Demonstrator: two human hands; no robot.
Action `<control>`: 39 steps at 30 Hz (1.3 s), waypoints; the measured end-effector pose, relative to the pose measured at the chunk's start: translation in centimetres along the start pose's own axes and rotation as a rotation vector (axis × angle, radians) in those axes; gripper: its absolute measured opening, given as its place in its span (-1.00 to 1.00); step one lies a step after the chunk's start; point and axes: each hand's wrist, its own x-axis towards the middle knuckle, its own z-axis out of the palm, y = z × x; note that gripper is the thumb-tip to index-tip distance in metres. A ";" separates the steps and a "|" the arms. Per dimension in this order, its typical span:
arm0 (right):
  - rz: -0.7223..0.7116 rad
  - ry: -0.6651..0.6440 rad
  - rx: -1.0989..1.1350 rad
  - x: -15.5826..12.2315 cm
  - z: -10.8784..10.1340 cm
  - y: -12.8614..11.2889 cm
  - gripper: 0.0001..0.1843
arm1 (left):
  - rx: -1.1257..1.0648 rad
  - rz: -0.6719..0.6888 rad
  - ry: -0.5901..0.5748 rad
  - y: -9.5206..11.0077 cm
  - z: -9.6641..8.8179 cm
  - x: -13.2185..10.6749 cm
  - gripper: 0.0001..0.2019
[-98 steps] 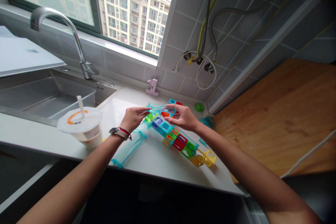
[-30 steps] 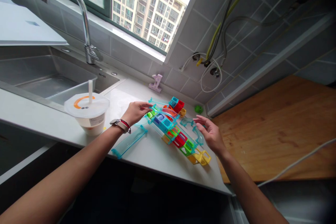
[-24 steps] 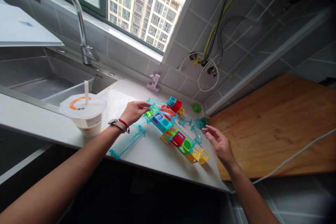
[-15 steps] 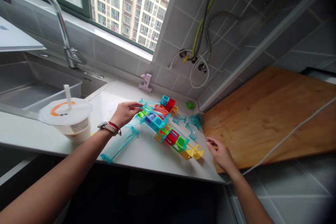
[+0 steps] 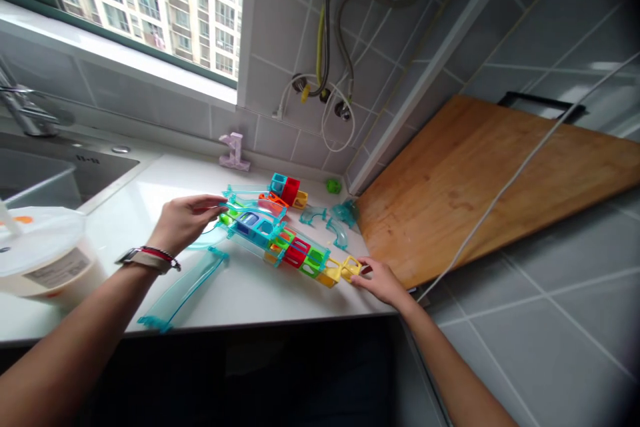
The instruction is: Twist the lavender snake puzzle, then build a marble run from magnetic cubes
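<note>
A row of coloured hollow toy blocks lies across the counter, with see-through teal track pieces on and beside it. My left hand pinches the left end of a wavy teal track piece above the blue and green blocks. At the row's right end, my right hand has its thumb and fingers around a yellow block. A long teal track piece lies loose near the front edge. Behind the row stand more blocks, among them a red block.
Curved teal track pieces and a green block lie at the back right. A wooden board leans at the right, crossed by a white cable. On the left are a drink cup and the sink.
My right hand has moved left from beside the board and closed on the yellow block. My left hand stays at the wavy track piece. The view has shifted to the right.
</note>
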 end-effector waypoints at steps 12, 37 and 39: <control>-0.097 0.089 0.311 2.2 -3.0 -7.5 -0.38 | -0.095 0.009 0.004 -0.5 0.2 0.1 -0.50; -0.162 0.276 -0.266 6.2 -1.6 -4.7 -0.30 | -0.110 0.026 0.004 -0.9 0.2 0.1 -0.56; -0.278 0.240 -0.204 5.9 -1.5 -8.6 -0.40 | -0.119 0.023 0.002 -1.1 0.3 0.2 -0.56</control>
